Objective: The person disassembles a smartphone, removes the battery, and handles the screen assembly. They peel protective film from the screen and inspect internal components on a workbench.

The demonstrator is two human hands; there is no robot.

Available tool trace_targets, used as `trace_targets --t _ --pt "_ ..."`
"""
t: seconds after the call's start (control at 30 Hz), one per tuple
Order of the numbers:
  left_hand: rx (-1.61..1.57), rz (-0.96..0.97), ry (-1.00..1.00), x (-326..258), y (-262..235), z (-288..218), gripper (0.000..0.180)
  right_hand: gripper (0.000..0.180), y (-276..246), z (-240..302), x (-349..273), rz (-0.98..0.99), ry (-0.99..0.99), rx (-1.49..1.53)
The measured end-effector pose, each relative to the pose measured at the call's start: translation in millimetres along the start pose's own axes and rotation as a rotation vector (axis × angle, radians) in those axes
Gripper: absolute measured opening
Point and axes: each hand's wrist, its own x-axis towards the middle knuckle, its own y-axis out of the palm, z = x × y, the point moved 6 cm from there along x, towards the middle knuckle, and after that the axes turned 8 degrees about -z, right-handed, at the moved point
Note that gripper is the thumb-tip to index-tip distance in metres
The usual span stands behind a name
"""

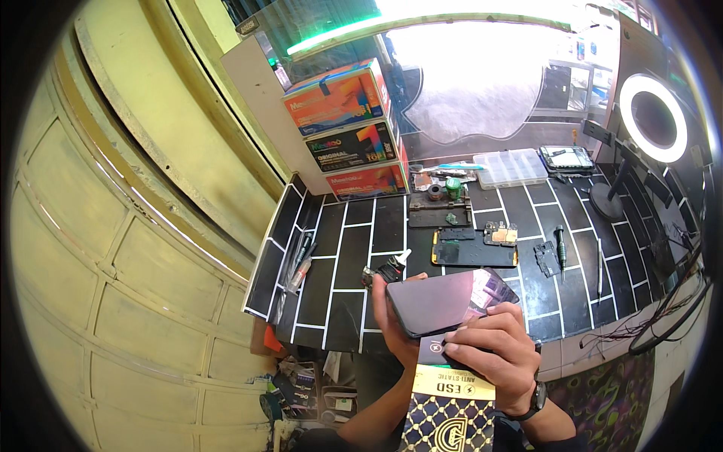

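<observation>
A dark, glossy smartphone [437,301] is held over the near edge of the bench, its flat face turned up and catching bright reflections. My left hand [401,345] grips it from the left, thumb along the side. At the lower right, my right hand [501,354] curls its fingers over the phone's edge and the top of a black-and-gold printed sheet [452,414]. That sheet hangs down from my fingertips toward my lap; whether it is a card or a sleeve I cannot tell. Just beyond the phone lies a small black tube [385,271] with a white nozzle.
An opened phone body [474,252], a small dark phone part [546,260] and a screwdriver [560,247] lie on the black tiled-pattern bench [348,267]. Stacked boxes [354,143] stand at back left, a clear compartment case [512,168] behind. A lit ring lamp [672,117] and loose cables [663,320] are right.
</observation>
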Motion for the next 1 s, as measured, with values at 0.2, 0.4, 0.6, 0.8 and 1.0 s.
trace_targets --t 0.2,0.4,0.6,0.8,1.0 --pt "-0.084 -0.168 -0.612 13 11 -11 0.068 0.025 2 1 2 0.028 -0.040 -0.041" --pt "0.107 -0.199 -0.855 20 -11 26 0.070 0.027 3 -1 3 -0.003 -0.045 -0.040" --pt "0.159 -0.150 -0.645 12 9 11 0.065 0.028 1 4 7 0.020 -0.110 -0.039" --pt "-0.162 -0.137 -0.658 9 5 7 0.059 0.025 2 10 8 0.057 -0.096 -0.074" --pt "-0.295 -0.175 -0.785 5 9 8 0.055 0.023 0 11 7 0.082 -0.055 -0.106"
